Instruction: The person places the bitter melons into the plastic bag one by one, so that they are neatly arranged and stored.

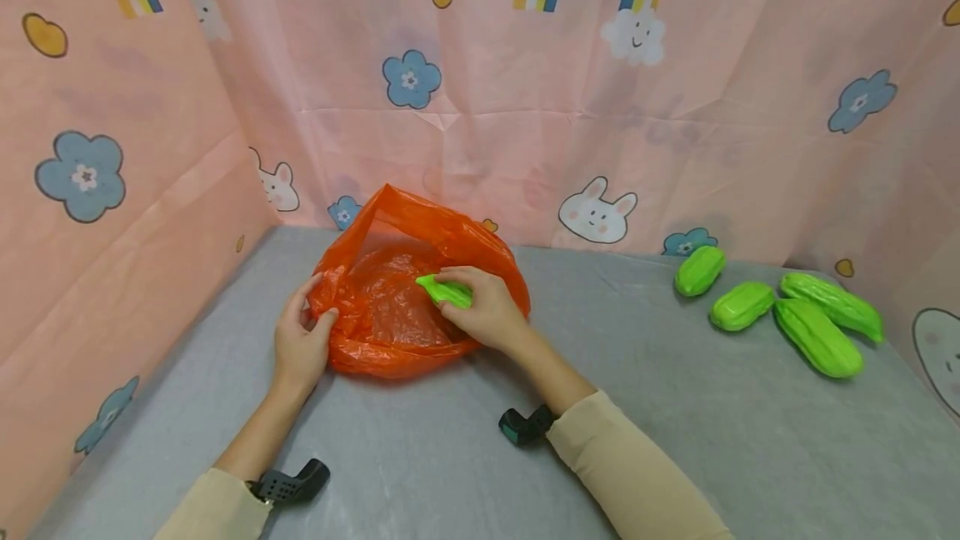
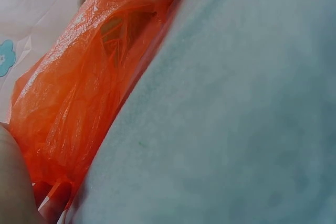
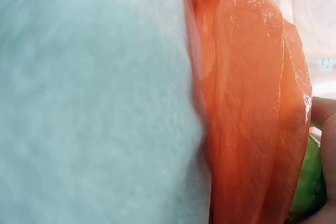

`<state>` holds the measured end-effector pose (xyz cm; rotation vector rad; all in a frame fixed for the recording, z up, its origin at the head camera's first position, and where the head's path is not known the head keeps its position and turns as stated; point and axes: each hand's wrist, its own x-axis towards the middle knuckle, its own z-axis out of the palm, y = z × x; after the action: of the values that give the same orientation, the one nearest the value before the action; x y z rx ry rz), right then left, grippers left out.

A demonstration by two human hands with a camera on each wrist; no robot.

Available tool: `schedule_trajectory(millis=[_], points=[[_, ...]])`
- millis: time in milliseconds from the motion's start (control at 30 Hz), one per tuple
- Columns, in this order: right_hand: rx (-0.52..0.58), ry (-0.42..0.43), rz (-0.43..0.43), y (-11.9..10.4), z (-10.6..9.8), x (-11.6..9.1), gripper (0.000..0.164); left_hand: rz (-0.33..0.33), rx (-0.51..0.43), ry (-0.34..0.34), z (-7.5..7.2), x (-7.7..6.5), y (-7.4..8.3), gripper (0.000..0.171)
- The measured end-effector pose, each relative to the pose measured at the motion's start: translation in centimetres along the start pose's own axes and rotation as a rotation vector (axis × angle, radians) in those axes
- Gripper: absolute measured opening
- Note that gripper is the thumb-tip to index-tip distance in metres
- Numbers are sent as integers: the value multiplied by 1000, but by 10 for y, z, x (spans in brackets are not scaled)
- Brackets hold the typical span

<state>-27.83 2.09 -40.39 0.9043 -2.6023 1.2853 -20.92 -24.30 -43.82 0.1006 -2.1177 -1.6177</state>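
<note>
An orange plastic bag sits on the grey cloth with its mouth spread open and upward. My left hand grips the bag's left rim between thumb and fingers. In the left wrist view, part of that hand shows beside the orange film. My right hand holds a bright green ridged gourd over the bag's mouth, its pointed end facing left. The right wrist view shows the gourd's dark green side behind the bag wall, partly covered by the hand.
Several more green gourds lie at the right: a short one near the back wall, another short one, and two longer ones touching, the front one slanted. A pink patterned cloth hangs behind and along the sides of the grey surface.
</note>
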Motion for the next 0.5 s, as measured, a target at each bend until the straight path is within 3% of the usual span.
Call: schedule_trajectory(millis=[267, 500], points=[[-61, -27, -18, -1, 4, 1, 39, 8, -2, -4, 0, 0, 1, 54], [-213, -117, -28, -3, 6, 0, 44, -4, -3, -11, -1, -1, 1, 54]])
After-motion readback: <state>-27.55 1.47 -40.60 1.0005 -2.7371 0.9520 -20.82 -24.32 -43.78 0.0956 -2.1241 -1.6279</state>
